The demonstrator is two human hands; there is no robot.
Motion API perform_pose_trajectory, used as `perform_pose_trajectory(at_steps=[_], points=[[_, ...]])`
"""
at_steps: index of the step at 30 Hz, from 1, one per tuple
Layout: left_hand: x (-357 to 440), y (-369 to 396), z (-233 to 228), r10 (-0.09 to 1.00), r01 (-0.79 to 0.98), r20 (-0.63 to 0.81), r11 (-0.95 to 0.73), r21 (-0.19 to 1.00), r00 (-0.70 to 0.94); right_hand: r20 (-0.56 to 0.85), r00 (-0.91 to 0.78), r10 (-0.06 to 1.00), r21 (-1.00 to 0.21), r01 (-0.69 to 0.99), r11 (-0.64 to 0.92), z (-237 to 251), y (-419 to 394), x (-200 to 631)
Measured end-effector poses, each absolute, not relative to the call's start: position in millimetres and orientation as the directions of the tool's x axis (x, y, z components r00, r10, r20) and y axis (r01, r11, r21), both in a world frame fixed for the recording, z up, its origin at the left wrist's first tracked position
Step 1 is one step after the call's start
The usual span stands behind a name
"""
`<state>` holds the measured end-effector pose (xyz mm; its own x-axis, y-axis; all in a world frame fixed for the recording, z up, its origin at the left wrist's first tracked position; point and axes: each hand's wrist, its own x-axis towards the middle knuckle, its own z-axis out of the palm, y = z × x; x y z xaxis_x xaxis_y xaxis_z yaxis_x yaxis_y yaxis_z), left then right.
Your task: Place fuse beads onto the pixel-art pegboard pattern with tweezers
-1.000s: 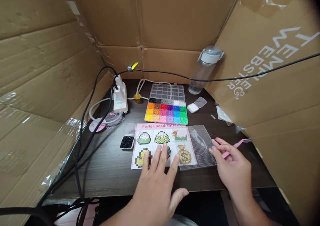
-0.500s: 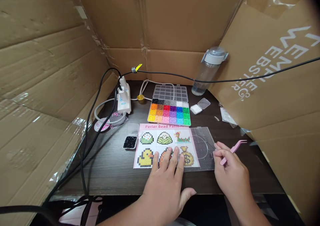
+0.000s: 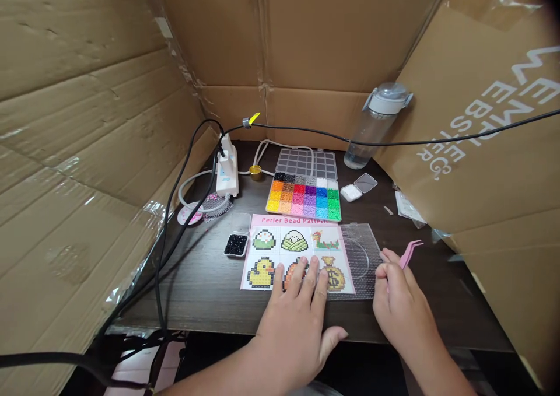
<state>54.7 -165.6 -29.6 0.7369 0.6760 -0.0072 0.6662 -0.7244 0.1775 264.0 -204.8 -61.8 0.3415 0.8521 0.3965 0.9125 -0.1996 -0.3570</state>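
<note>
We laid our left hand flat, fingers spread, on the pattern sheet; our right hand pinched pink tweezers upright.

The left hand slid down the pattern sheet — right hand raised the tweezers.

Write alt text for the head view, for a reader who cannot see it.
A left hand lies flat on a pink-bordered bead pattern sheet; the right hand grips pink plastic tweezers beside a clear pegboard, on a dark wooden desk.
</note>
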Motion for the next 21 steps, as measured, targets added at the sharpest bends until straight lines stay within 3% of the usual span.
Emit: perform_pose_trajectory(at_steps=[8,21], points=[[57.0,-165.3,-30.4,0.677,0.668,-0.002,-0.726,0.165,0.736,0.344,0.341,0.875,-0.388,0.900,-0.198,-61.3,-205.7,263.0],[58.1,-165.1,-30.4,0.677,0.667,-0.009,-0.721,0.189,0.736,0.283,0.279,0.917,-0.325,0.928,-0.182,-62.2,-207.5,260.7]])
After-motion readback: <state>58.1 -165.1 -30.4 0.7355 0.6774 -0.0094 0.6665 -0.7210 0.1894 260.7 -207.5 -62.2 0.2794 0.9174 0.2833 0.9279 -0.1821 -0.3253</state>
